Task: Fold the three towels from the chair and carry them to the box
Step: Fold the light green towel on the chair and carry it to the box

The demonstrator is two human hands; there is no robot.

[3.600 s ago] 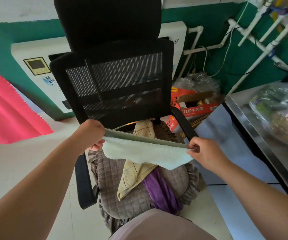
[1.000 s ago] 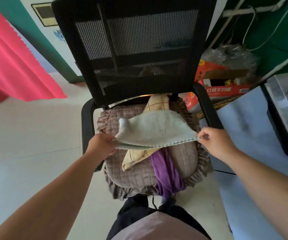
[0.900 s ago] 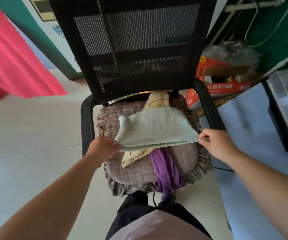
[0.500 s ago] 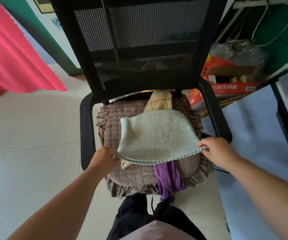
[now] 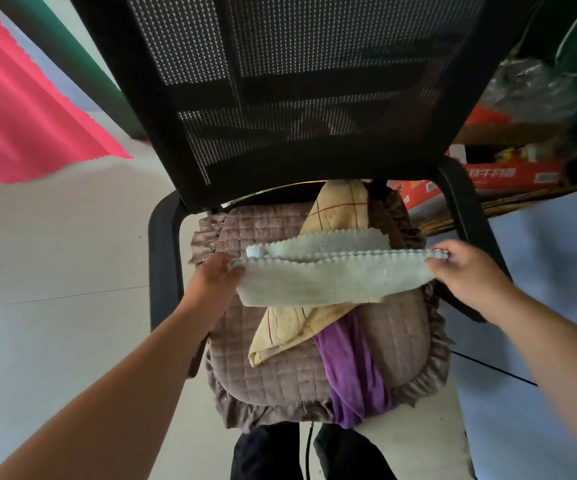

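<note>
The person's left hand [image 5: 216, 284] and right hand [image 5: 462, 268] are each pinching one end of a pale green fluffy towel [image 5: 328, 284] with their fingers, holding it stretched and doubled over just above the seat. Beneath it, a yellow checked towel [image 5: 287, 329] and a purple towel [image 5: 352, 368] are lying crumpled on the brown quilted cushion [image 5: 280, 368] of the black mesh-backed office chair [image 5: 297, 81]. Farther right, a red cardboard box [image 5: 508, 174] is sitting on the floor.
</note>
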